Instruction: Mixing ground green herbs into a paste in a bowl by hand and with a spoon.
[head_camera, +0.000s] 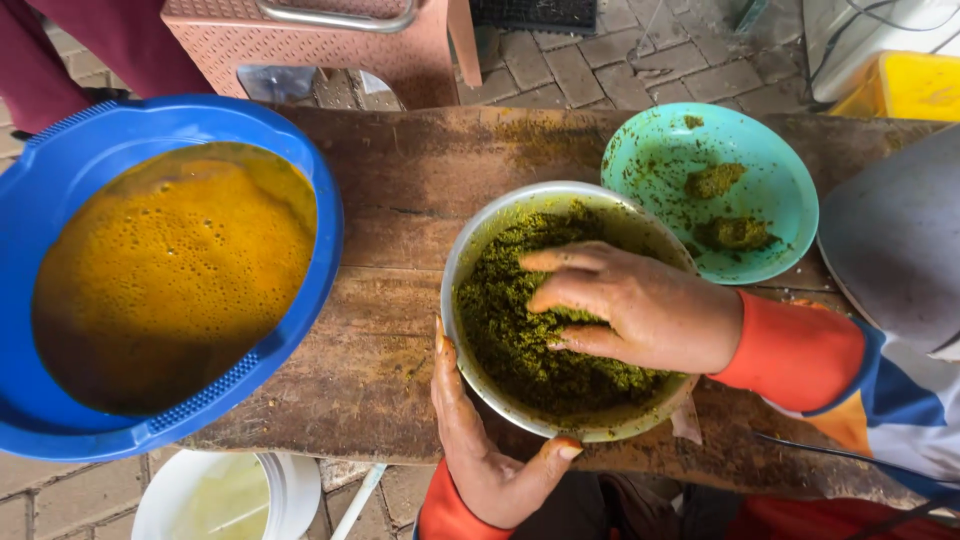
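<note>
Metal bowl (470, 250), round, silver, sits on a worn wooden board (390, 200), centre-near. Filled with coarse, damp green mash (510, 340), flecked yellow-green.

Right hand (630, 305) comes in from the right, palm down on the mash, fingers slightly spread and curled, tips pressed into the green surface; nothing clamped between them. Orange cuff at the wrist.

Left hand (480, 450) reaches up from the near edge, fingers and thumb cupped round the bowl's near-left rim, gripping it.

Far right: teal bowl (780, 190) with green smears, just beside the metal bowl. Left: blue basin (320, 230) of foamy orange liquid (170, 270). White bucket (290, 490) below the board's near edge.
</note>
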